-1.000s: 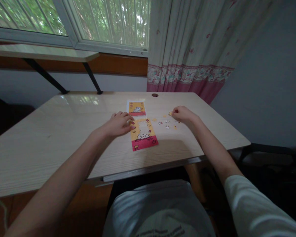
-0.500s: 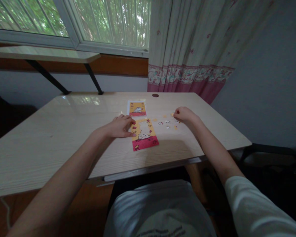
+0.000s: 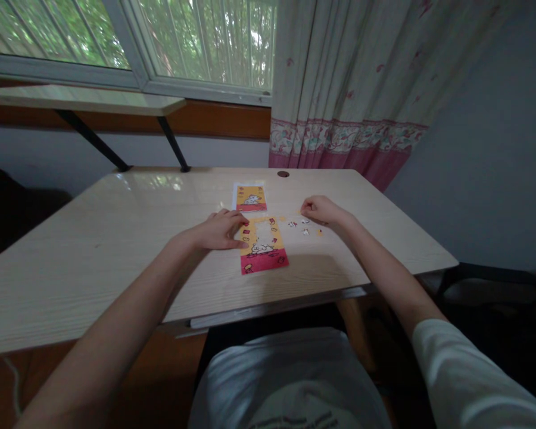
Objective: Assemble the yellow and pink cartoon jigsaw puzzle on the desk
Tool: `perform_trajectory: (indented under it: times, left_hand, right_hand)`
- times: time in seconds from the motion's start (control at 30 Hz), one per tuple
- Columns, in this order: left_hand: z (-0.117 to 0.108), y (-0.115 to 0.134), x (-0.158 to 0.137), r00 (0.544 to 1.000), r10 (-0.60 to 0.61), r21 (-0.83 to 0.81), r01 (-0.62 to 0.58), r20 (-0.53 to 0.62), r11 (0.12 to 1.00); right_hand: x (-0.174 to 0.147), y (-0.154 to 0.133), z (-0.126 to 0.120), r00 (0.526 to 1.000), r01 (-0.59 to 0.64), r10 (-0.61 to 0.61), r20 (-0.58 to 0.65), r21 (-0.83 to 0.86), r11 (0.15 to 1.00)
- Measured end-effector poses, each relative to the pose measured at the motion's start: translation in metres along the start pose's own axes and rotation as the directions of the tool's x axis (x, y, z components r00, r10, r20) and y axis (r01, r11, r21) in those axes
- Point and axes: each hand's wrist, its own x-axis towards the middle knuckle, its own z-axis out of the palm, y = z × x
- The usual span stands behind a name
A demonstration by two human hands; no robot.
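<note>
A partly assembled jigsaw puzzle, yellow above and red below with a white animal drawn on it, lies on the table; a pale gap shows in its upper middle. My left hand rests at its left edge, thumb and fingers apart, fingertips touching it. To the right, my right hand is low over the table, fingers pinched at a small yellow puzzle piece, mostly hidden by the fingertips. Several loose pieces lie just below that hand. Behind the puzzle is a reference picture with the same design.
The pale wooden table has a round cable hole at its back edge. A raised shelf on black legs stands at the back left. Behind are a window and a curtain. A dark chair-like shape is at the right.
My right hand has moved left over the loose pieces, toward the puzzle. My left hand stays at the puzzle's left edge. The view has shifted slightly.
</note>
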Motion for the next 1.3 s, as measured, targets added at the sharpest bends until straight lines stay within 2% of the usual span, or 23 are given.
perform_trajectory:
  times: [0.13,0.27,0.33,0.47,0.7,0.87,0.97,1.1,1.17,1.23,1.3]
  left_hand:
    - [-0.001,0.002,0.000,1.000,-0.013,-0.014,0.013,-0.003,1.000]
    - [-0.002,0.003,0.000,1.000,-0.016,-0.005,0.016,0.008,1.000]
    - [-0.002,0.003,0.000,1.000,-0.012,-0.004,0.012,0.007,1.000]
    - [-0.001,0.002,0.000,1.000,0.005,-0.001,-0.005,0.006,1.000]
    - [-0.002,0.002,-0.001,0.999,0.033,0.008,-0.033,0.003,0.999]
    - [-0.001,0.001,-0.001,0.999,0.047,0.007,-0.047,-0.009,0.999]
    - [-0.002,0.003,0.000,0.995,0.070,-0.018,-0.071,-0.067,0.997]
    - [-0.001,0.010,0.005,0.961,0.070,-0.166,-0.118,-0.267,0.979]
    - [0.003,0.017,0.008,0.938,-0.028,-0.299,-0.082,-0.346,0.951]
    - [0.009,0.024,0.012,0.920,-0.173,-0.448,-0.004,-0.353,0.894]
    - [0.014,0.032,0.014,0.891,-0.309,-0.599,0.054,-0.333,0.799]
  right_hand:
    - [0.014,-0.016,0.010,0.990,0.141,-0.141,0.004,0.056,0.988]
    - [0.022,-0.027,0.015,0.977,0.206,-0.208,0.048,0.051,0.977]
    - [0.024,-0.030,0.015,0.977,0.188,-0.193,0.084,0.068,0.980]
    - [0.028,-0.034,0.012,0.976,0.064,-0.090,0.197,0.135,0.989]
    - [0.034,-0.041,0.006,0.956,0.006,-0.065,0.287,0.201,0.980]
    - [0.032,-0.044,0.009,0.963,-0.025,-0.060,0.263,0.310,0.950]
    - [0.029,-0.045,0.015,0.971,-0.035,-0.081,0.224,0.472,0.881]
    - [0.026,-0.055,0.023,0.986,-0.013,-0.110,0.128,0.707,0.707]
    - [0.025,-0.064,0.027,0.988,0.038,-0.141,0.062,0.789,0.613]
    - [0.025,-0.075,0.032,0.986,0.085,-0.168,0.008,0.836,0.542]
    - [0.023,-0.084,0.036,0.984,0.113,-0.175,-0.026,0.855,0.506]
